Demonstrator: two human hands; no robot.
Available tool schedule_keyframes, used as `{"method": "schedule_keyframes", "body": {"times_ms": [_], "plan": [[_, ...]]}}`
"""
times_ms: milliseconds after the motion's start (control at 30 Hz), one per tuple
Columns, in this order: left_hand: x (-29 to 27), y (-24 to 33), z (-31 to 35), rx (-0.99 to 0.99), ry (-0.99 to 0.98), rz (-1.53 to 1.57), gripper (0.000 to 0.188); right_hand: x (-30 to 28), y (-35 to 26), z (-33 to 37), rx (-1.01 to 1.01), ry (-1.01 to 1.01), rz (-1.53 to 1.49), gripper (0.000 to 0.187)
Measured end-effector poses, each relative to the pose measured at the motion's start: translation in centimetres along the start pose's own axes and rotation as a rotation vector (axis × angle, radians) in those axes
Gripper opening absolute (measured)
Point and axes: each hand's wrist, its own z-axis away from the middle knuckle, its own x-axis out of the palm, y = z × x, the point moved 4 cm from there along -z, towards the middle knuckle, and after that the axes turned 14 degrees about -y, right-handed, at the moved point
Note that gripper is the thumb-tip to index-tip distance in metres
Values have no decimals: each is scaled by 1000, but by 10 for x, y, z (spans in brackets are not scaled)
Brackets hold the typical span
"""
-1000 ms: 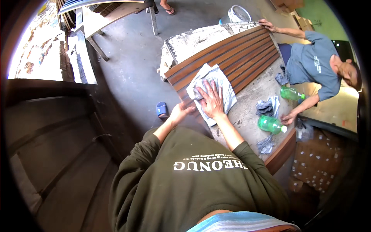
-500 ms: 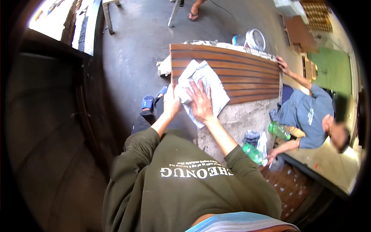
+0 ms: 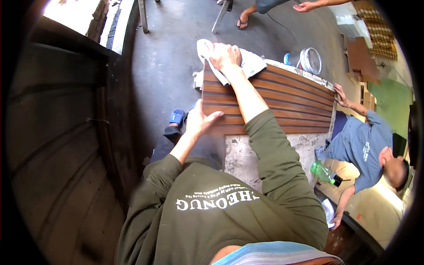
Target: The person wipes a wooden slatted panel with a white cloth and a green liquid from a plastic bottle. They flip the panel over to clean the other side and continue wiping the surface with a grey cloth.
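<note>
Where the near part of the counter point(image 3: 265, 154) shows, its top is pale and stained, and the grey floor point(image 3: 176, 48) spreads beyond its far and left edges. Just past the far edge is a pail point(image 3: 304, 60) with a whitish rim, and a green bottle point(image 3: 322, 171) lies near the right edge. At that same edge a co-worker point(image 3: 362, 139) in a blue-grey shirt has one hand point(image 3: 342, 96) at the panel's right end. The right grip point(image 3: 226, 57) is closed down over a white cloth point(image 3: 251, 65), fingers bent and bunched into it. The left grip point(image 3: 201, 121) touches the panel's left end, thumb apart from the fingers and laid over the top; whether it clamps the edge I cannot tell. The brown slatted panel point(image 3: 282, 99) lies along the far side of the counter, under the cloth and right of the left grip; the cloth covers its far left corner.
</note>
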Motion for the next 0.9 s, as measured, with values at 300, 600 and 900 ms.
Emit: {"method": "schedule_keyframes", "body": {"times_ms": [300,600,900], "plan": [[9,-12,-2,-316,-229,-60,75,34,1,118,-701,-194,-184,42],[7,-6,8,-112,-110,61,71,10,-6,38,-406,60,-32,39],[8,-8,8,-121,-65,-84,75,13,6,77,-695,-101,8,43]]}}
